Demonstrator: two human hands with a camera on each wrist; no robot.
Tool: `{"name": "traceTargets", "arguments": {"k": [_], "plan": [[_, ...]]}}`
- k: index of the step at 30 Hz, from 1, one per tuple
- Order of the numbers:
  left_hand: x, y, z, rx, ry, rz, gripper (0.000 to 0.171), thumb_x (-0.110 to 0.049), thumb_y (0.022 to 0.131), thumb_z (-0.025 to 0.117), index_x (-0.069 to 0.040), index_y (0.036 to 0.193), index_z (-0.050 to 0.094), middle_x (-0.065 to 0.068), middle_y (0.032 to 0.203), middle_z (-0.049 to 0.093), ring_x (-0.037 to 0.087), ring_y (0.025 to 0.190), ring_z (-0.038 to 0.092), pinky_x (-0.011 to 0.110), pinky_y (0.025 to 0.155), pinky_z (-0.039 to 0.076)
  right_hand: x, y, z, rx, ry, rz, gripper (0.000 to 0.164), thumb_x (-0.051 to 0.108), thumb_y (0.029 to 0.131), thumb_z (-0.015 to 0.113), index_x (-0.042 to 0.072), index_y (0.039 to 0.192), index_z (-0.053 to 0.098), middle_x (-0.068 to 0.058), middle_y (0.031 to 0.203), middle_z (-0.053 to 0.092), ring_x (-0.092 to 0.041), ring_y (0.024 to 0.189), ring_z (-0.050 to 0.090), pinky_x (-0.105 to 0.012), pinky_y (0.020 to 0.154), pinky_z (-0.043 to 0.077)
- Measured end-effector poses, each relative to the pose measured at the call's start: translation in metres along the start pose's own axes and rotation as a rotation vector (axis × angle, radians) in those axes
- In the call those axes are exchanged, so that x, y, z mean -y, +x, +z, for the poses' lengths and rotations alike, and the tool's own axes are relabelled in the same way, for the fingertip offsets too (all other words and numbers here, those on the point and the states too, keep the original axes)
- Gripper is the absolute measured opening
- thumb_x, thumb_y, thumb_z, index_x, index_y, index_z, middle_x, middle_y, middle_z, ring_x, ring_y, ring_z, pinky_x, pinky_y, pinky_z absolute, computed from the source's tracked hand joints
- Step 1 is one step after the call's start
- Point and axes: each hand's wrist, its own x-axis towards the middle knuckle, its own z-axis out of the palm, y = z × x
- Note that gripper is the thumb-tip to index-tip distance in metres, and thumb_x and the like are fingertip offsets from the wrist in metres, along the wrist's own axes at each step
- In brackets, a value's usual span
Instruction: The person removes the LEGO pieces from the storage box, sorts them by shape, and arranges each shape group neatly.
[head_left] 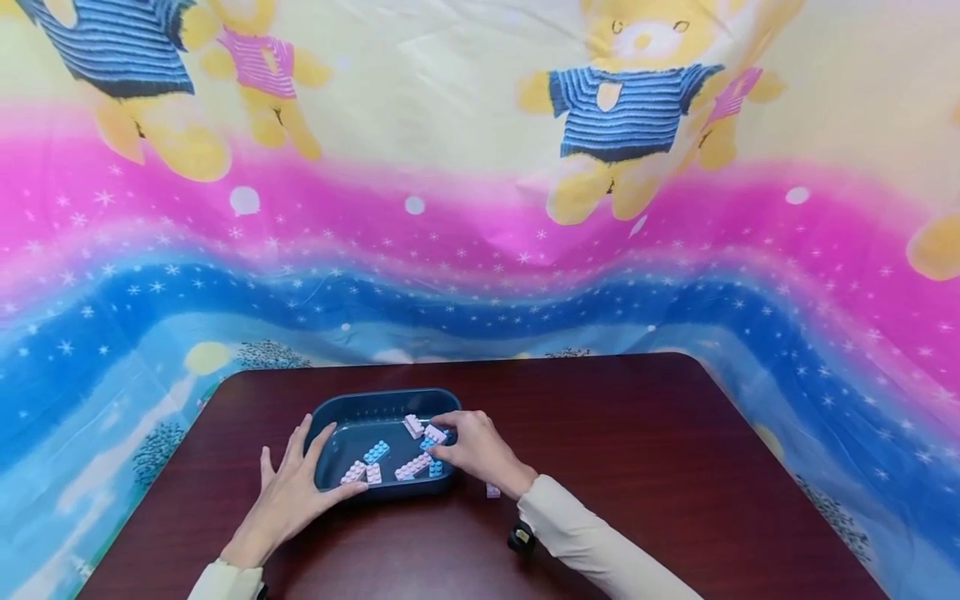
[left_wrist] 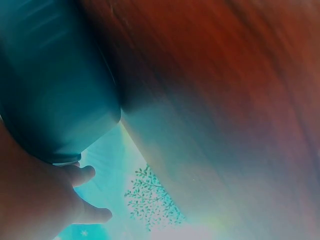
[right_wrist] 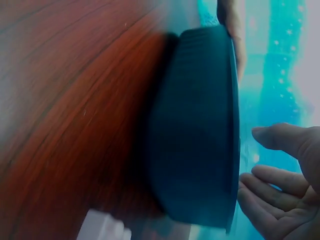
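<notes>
dark tray (head_left: 378,404) rests on the desk (head_left: 637,442), left of its middle, with a cloth (head_left: 480,208) printed with bears and stars behind. pink and blue toy blocks lie inside the tray: a blue block (head_left: 377,452) near the middle, two pink blocks (head_left: 354,472) by the near left corner, and a mixed group at the right end.

left hand (head_left: 288,492): at the tray's left side, grip spread wide; the thumb lies along the near rim, the forefinger reaches over the left rim.

right hand (head_left: 477,446): over the tray's right rim, thumb and fingers bent and parted about a pale pink block (head_left: 435,434). the right wrist view shows a gap in this grip with nothing seen in it; contact with the block cannot be confirmed.

one loose block (head_left: 492,491) sits on the desk outside the tray, near the right wrist. both sleeves are pale.
</notes>
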Motion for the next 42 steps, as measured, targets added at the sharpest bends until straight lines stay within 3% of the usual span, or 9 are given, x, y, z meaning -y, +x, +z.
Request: {"name": "traceTargets", "arguments": {"k": [5, 9, 12, 14, 16, 20, 27, 36, 42], "plan": [[-0.001, 0.000, 0.001, -0.001, 0.011, 0.005, 0.108, -0.067, 0.080, 0.081, -0.008, 0.161, 0.039, 0.032, 0.168, 0.016, 0.057, 0.149, 0.023, 0.086, 0.112, -0.001, 0.009, 0.009, 0.009, 0.015, -0.032, 0.023, 0.042, 0.014, 0.091, 0.086, -0.002, 0.128, 0.075, -0.016, 0.126, 0.075, -0.025, 0.100, 0.074, -0.023, 0.079, 0.060], [-0.002, 0.001, 0.001, -0.001, 0.013, 0.006, 0.108, -0.068, 0.081, 0.080, -0.008, 0.161, 0.039, 0.032, 0.168, 0.016, 0.057, 0.149, 0.022, 0.086, 0.113, -0.001, 0.014, 0.016, 0.016, 0.032, -0.035, 0.041, 0.042, 0.014, 0.091, 0.086, -0.001, 0.128, 0.075, -0.017, 0.116, 0.078, -0.021, 0.069, 0.066, -0.019, 0.062, 0.050], [-0.003, 0.000, 0.000, 0.001, 0.011, 0.004, 0.107, -0.068, 0.081, 0.079, -0.008, 0.160, 0.040, 0.032, 0.168, 0.017, 0.056, 0.149, 0.022, 0.086, 0.112, -0.001, 0.016, 0.020, 0.021, 0.060, -0.022, 0.058, 0.041, 0.013, 0.091, 0.086, -0.001, 0.128, 0.075, -0.016, 0.115, 0.078, -0.018, 0.067, 0.068, -0.017, 0.062, 0.051], [-0.004, -0.001, 0.000, 0.002, 0.006, 0.003, 0.106, -0.067, 0.081, 0.080, -0.007, 0.160, 0.041, 0.031, 0.168, 0.017, 0.056, 0.149, 0.021, 0.086, 0.112, -0.001, 0.017, 0.021, 0.026, 0.081, -0.018, 0.069, 0.041, 0.013, 0.092, 0.085, -0.001, 0.128, 0.075, -0.016, 0.115, 0.078, -0.016, 0.073, 0.072, -0.016, 0.064, 0.054], [-0.004, -0.002, -0.001, 0.003, 0.003, 0.001, 0.105, -0.066, 0.081, 0.080, -0.007, 0.160, 0.042, 0.031, 0.168, 0.018, 0.056, 0.149, 0.021, 0.086, 0.112, -0.001, 0.018, 0.023, 0.029, 0.091, -0.021, 0.071, 0.039, 0.012, 0.092, 0.085, -0.001, 0.127, 0.075, -0.015, 0.121, 0.077, -0.016, 0.092, 0.076, -0.019, 0.073, 0.059], [-0.004, -0.001, 0.000, 0.003, 0.000, 0.002, 0.104, -0.066, 0.081, 0.080, -0.008, 0.159, 0.042, 0.031, 0.168, 0.018, 0.056, 0.149, 0.021, 0.086, 0.112, -0.001, 0.016, 0.026, 0.034, 0.095, -0.039, 0.077, 0.037, 0.013, 0.092, 0.085, 0.000, 0.126, 0.077, -0.015, 0.119, 0.077, -0.019, 0.098, 0.075, -0.023, 0.077, 0.061], [-0.003, -0.001, -0.001, 0.002, 0.004, -0.004, 0.106, -0.068, 0.081, 0.080, -0.008, 0.160, 0.042, 0.032, 0.168, 0.017, 0.057, 0.149, 0.021, 0.086, 0.112, -0.002, 0.016, 0.033, 0.038, 0.086, -0.045, 0.101, 0.037, 0.012, 0.092, 0.085, 0.000, 0.125, 0.077, -0.014, 0.117, 0.078, -0.010, 0.085, 0.073, -0.023, 0.075, 0.061], [-0.001, -0.001, -0.001, 0.000, 0.009, 0.000, 0.105, -0.067, 0.081, 0.080, -0.007, 0.159, 0.043, 0.032, 0.168, 0.018, 0.056, 0.149, 0.023, 0.086, 0.112, -0.001, 0.018, 0.044, 0.051, 0.114, -0.068, 0.155, 0.033, 0.013, 0.092, 0.085, 0.001, 0.121, 0.078, -0.012, 0.116, 0.078, -0.021, 0.103, 0.075, -0.032, 0.086, 0.062], [-0.002, -0.002, -0.003, 0.002, 0.005, -0.001, 0.104, -0.067, 0.082, 0.080, -0.008, 0.159, 0.043, 0.031, 0.168, 0.017, 0.055, 0.150, 0.022, 0.086, 0.112, -0.001, 0.018, 0.050, 0.060, 0.119, -0.062, 0.183, 0.031, 0.012, 0.092, 0.085, 0.001, 0.120, 0.079, -0.010, 0.114, 0.078, -0.020, 0.101, 0.074, -0.033, 0.086, 0.062]]}}
